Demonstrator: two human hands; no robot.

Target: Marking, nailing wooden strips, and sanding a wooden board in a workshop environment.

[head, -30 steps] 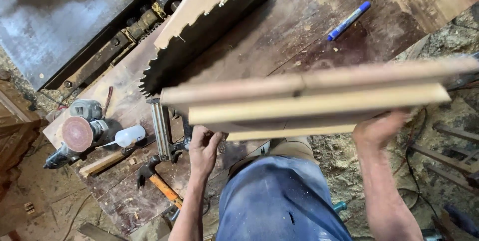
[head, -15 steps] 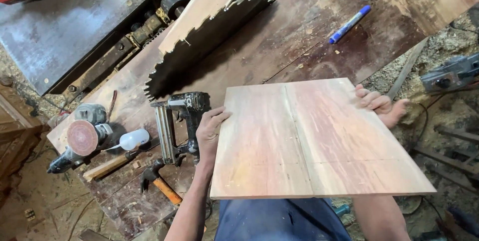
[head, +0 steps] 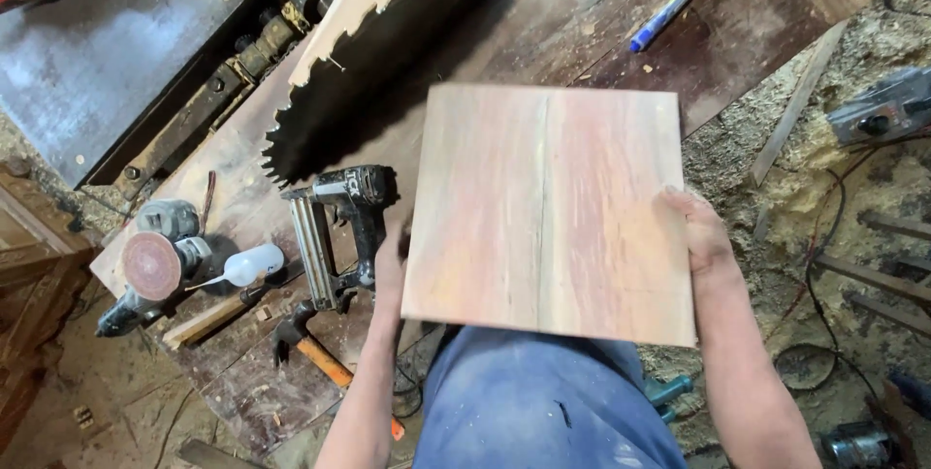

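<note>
Wood panel held flat over the desk

Both hands grip a square, pinkish wood panel (head: 548, 212) by its side edges: the left hand (head: 391, 260) clamped on the left edge, the right hand (head: 700, 236) on the right. Below lie a nail gun (head: 339, 226) and a saw blade (head: 378, 62) on the desk (head: 601, 52).

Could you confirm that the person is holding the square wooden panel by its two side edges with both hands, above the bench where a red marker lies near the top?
Not quite: the marker is blue, not red, as the head view shows. The rest stands: the left hand and right hand hold the square wooden panel by its side edges above the bench.
</note>
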